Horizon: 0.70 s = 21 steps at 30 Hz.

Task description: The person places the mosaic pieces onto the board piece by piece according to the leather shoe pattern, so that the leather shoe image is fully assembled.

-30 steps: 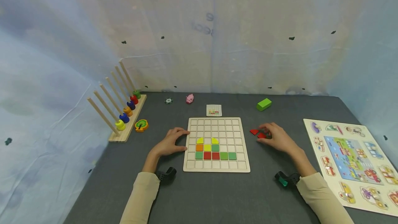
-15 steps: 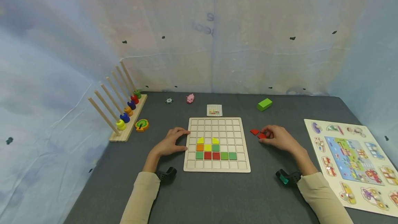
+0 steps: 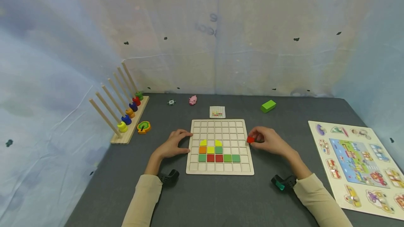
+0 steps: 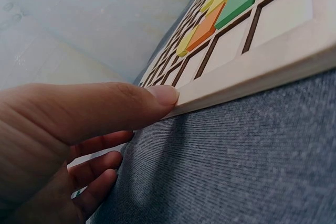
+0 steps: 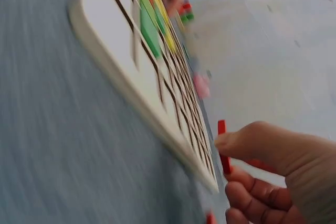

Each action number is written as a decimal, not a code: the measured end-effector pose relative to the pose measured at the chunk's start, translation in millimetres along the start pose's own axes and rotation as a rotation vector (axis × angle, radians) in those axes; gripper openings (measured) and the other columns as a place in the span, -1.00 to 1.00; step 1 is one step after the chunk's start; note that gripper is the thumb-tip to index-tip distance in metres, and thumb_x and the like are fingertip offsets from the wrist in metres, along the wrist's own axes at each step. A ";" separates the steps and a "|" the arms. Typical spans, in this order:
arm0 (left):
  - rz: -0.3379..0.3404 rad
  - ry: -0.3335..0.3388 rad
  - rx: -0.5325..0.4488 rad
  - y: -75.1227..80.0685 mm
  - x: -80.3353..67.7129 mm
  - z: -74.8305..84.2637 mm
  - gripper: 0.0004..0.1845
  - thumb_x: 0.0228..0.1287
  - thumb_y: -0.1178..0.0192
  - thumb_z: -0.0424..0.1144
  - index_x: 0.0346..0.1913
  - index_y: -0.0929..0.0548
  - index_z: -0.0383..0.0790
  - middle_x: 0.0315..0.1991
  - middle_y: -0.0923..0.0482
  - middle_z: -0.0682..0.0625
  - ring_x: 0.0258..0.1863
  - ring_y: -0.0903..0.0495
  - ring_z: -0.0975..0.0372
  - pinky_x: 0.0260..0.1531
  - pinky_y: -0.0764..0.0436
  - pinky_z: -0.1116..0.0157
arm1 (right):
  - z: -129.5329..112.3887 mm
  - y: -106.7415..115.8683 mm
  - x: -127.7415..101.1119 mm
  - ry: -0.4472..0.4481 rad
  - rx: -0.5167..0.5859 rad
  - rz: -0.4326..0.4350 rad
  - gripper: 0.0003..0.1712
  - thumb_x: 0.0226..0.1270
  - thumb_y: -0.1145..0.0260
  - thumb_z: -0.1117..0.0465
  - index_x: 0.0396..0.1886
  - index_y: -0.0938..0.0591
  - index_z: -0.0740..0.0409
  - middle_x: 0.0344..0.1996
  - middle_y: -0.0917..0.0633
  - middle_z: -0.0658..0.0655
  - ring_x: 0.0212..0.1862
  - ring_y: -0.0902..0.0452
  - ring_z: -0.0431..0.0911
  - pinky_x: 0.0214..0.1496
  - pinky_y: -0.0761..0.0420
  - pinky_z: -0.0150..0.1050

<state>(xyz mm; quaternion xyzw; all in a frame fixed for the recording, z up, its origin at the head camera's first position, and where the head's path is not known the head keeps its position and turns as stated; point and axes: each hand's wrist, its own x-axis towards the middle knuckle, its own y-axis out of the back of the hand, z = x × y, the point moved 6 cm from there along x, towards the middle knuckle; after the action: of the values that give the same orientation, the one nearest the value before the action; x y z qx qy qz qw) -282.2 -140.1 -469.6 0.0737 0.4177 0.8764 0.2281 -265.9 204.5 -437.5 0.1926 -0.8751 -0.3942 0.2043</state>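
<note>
Red and flat, a small wooden tile (image 3: 250,139) sits pinched between thumb and fingers of the right hand (image 3: 268,141), just over the right edge of the pale wooden grid board (image 3: 220,170) — at about three o'clock from the board's middle. The left hand (image 3: 172,144) grasps nothing; its fingers lie relaxed on the grey felt tabletop (image 3: 208,199), thumb tip (image 4: 163,95) touching the board's left rim at nine o'clock. Yellow, orange, green and red tiles (image 3: 214,151) fill cells toward six o'clock. A small pattern card (image 3: 217,111) lies at twelve o'clock — beyond it a pink pig figure (image 3: 192,100) and a green block (image 3: 268,106).
</note>
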 end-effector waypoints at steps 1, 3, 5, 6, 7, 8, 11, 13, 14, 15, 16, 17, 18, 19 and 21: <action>0.001 0.000 0.000 0.1 -0.2 -0.2 -0.34 0.07 -0.37 -0.13 0.28 -0.41 -0.05 0.23 -0.26 -0.07 0.20 -0.15 0.02 0.14 -0.24 -0.10 | -6.9 -5.4 2.9 0.036 0.019 -0.014 -0.72 0.08 -0.40 0.29 -0.18 -0.59 0.19 -0.39 -0.61 0.05 -0.40 -0.47 -0.16 -0.36 -0.50 -0.27; 0.003 -0.001 0.001 0.2 -0.2 -0.8 -0.34 0.07 -0.37 -0.13 0.28 -0.41 -0.05 0.23 -0.26 -0.07 0.20 -0.15 0.01 0.13 -0.24 -0.11 | -19.4 -17.1 8.5 0.103 0.050 -0.045 -0.74 0.10 -0.40 0.29 -0.20 -0.59 0.17 -0.39 -0.61 0.04 -0.42 -0.47 -0.15 -0.37 -0.50 -0.25; 0.002 0.000 0.003 -0.1 0.2 -1.4 -0.33 0.07 -0.36 -0.14 0.28 -0.41 -0.05 0.23 -0.26 -0.07 0.20 -0.15 0.02 0.13 -0.24 -0.10 | -29.9 -28.0 13.6 0.151 0.074 -0.070 -0.77 0.10 -0.40 0.28 -0.23 -0.59 0.16 -0.39 -0.61 0.02 -0.42 -0.47 -0.14 -0.37 -0.50 -0.24; 0.001 0.001 0.004 -0.3 0.4 -1.4 -0.33 0.07 -0.36 -0.14 0.29 -0.40 -0.05 0.23 -0.25 -0.07 0.20 -0.15 0.02 0.13 -0.24 -0.10 | -34.4 -32.7 15.9 0.170 0.083 -0.081 -0.78 0.10 -0.40 0.28 -0.24 -0.59 0.15 -0.38 -0.61 0.02 -0.42 -0.47 -0.13 -0.37 -0.50 -0.24; 0.002 -0.001 0.006 -0.4 0.6 -1.4 -0.33 0.07 -0.36 -0.14 0.29 -0.40 -0.05 0.23 -0.26 -0.07 0.20 -0.15 0.02 0.13 -0.24 -0.10 | -38.5 -37.1 17.9 0.184 0.095 -0.089 -0.79 0.10 -0.41 0.28 -0.26 -0.60 0.14 -0.38 -0.62 0.01 -0.41 -0.47 -0.13 -0.36 -0.50 -0.23; 0.002 -0.003 0.007 -0.6 0.8 -1.5 -0.34 0.07 -0.36 -0.14 0.29 -0.40 -0.05 0.23 -0.26 -0.07 0.20 -0.15 0.02 0.13 -0.24 -0.10 | -41.7 -41.3 19.6 0.195 0.104 -0.095 -0.80 0.10 -0.41 0.27 -0.27 -0.61 0.14 -0.37 -0.63 0.01 -0.39 -0.48 -0.14 -0.34 -0.52 -0.24; -0.001 0.000 0.005 -1.0 0.9 -1.7 -0.33 0.07 -0.36 -0.14 0.29 -0.40 -0.04 0.23 -0.25 -0.06 0.20 -0.15 0.03 0.14 -0.23 -0.09 | -49.9 -49.9 22.7 0.226 0.103 -0.097 -0.85 0.11 -0.39 0.29 -0.30 -0.63 0.12 -0.33 -0.63 0.01 -0.35 -0.48 -0.14 -0.29 -0.51 -0.27; -0.001 0.002 -0.001 -0.9 0.4 -1.2 -0.34 0.07 -0.36 -0.14 0.28 -0.40 -0.04 0.23 -0.26 -0.07 0.20 -0.15 0.03 0.14 -0.23 -0.09 | -52.6 -54.3 23.2 0.253 0.093 -0.097 -0.88 0.12 -0.38 0.30 -0.32 -0.65 0.11 -0.31 -0.64 0.01 -0.32 -0.48 -0.14 -0.26 -0.50 -0.29; -0.003 0.005 -0.004 -0.9 0.1 -0.9 -0.33 0.07 -0.37 -0.14 0.28 -0.40 -0.04 0.23 -0.25 -0.06 0.21 -0.14 0.03 0.15 -0.23 -0.09 | -53.7 -55.8 23.3 0.267 0.087 -0.097 -0.90 0.13 -0.37 0.30 -0.33 -0.65 0.10 -0.31 -0.64 0.02 -0.31 -0.48 -0.15 -0.25 -0.49 -0.30; -0.004 0.008 -0.006 -0.8 -0.1 -0.7 -0.33 0.07 -0.37 -0.14 0.29 -0.40 -0.04 0.24 -0.25 -0.07 0.21 -0.14 0.03 0.15 -0.22 -0.09 | -54.3 -56.9 23.4 0.280 0.079 -0.096 -0.91 0.14 -0.37 0.30 -0.33 -0.66 0.09 -0.31 -0.64 0.02 -0.30 -0.48 -0.15 -0.24 -0.48 -0.30; -0.004 0.009 -0.007 -0.6 -0.2 -0.5 -0.33 0.07 -0.37 -0.13 0.29 -0.40 -0.04 0.24 -0.25 -0.07 0.21 -0.14 0.03 0.15 -0.22 -0.09 | -55.0 -57.5 23.4 0.292 0.072 -0.095 -0.93 0.14 -0.37 0.29 -0.34 -0.67 0.09 -0.30 -0.64 0.02 -0.29 -0.48 -0.15 -0.23 -0.48 -0.29; -0.002 0.008 -0.005 -0.4 -0.2 -0.4 -0.33 0.07 -0.36 -0.13 0.29 -0.40 -0.03 0.24 -0.25 -0.07 0.21 -0.14 0.02 0.15 -0.22 -0.09 | -55.3 -58.0 23.5 0.302 0.065 -0.092 -0.94 0.15 -0.37 0.29 -0.35 -0.68 0.08 -0.30 -0.64 0.02 -0.27 -0.49 -0.16 -0.21 -0.47 -0.29; -0.002 0.007 -0.006 -0.2 -0.2 -0.4 -0.33 0.07 -0.36 -0.13 0.28 -0.40 -0.04 0.24 -0.25 -0.07 0.21 -0.14 0.02 0.14 -0.23 -0.10 | -55.1 -58.3 23.5 0.311 0.058 -0.088 -0.94 0.15 -0.37 0.28 -0.35 -0.69 0.08 -0.31 -0.65 0.01 -0.26 -0.49 -0.16 -0.20 -0.48 -0.29; -0.002 0.005 -0.007 0.0 -0.1 -0.4 -0.34 0.07 -0.36 -0.13 0.28 -0.40 -0.04 0.23 -0.25 -0.07 0.21 -0.14 0.02 0.14 -0.23 -0.10 | -55.4 -58.1 23.7 0.318 0.054 -0.084 -0.94 0.15 -0.37 0.28 -0.35 -0.69 0.08 -0.31 -0.65 0.01 -0.25 -0.49 -0.16 -0.19 -0.47 -0.28; -0.002 0.005 -0.005 0.2 -0.1 -0.3 -0.34 0.08 -0.36 -0.14 0.29 -0.40 -0.04 0.23 -0.25 -0.07 0.21 -0.14 0.02 0.14 -0.23 -0.10 | -55.4 -57.9 24.0 0.317 0.041 -0.075 -0.93 0.16 -0.36 0.29 -0.34 -0.70 0.07 -0.30 -0.64 0.01 -0.23 -0.49 -0.16 -0.17 -0.47 -0.27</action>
<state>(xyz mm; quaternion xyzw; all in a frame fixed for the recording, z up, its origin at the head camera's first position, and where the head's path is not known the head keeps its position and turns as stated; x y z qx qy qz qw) -282.3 -140.5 -469.6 0.0703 0.4163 0.8773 0.2283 -247.7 123.1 -443.5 0.2892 -0.8319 -0.3482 0.3210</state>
